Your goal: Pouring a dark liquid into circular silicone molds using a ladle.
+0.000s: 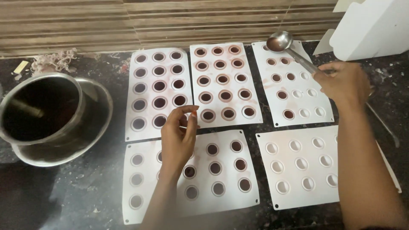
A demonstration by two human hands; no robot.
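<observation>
Overhead, the head view looks down on a dark speckled stone table (pixel 102 187) that runs up to a wall of horizontal brown and tan striped tiles (pixel 170 21). Five white moulds with round cavities lie flat on it in two rows. The right hand (pixel 345 83) is closed around the handle of a metal ladle (pixel 279 41), whose bowl holds brown liquid above the far right mould (pixel 294 85); that mould is partly filled, its right cavities still white. The left hand (pixel 181 134) hovers with fingers loosely curled, empty, over the near left mould (pixel 213 170). At the far left stands a steel pot (pixel 40 108) of dark liquid inside a wider steel bowl (pixel 96 123). Pale shavings (pixel 53 59) lie by the wall, and a white box (pixel 370 27) sits in the far right corner.
</observation>
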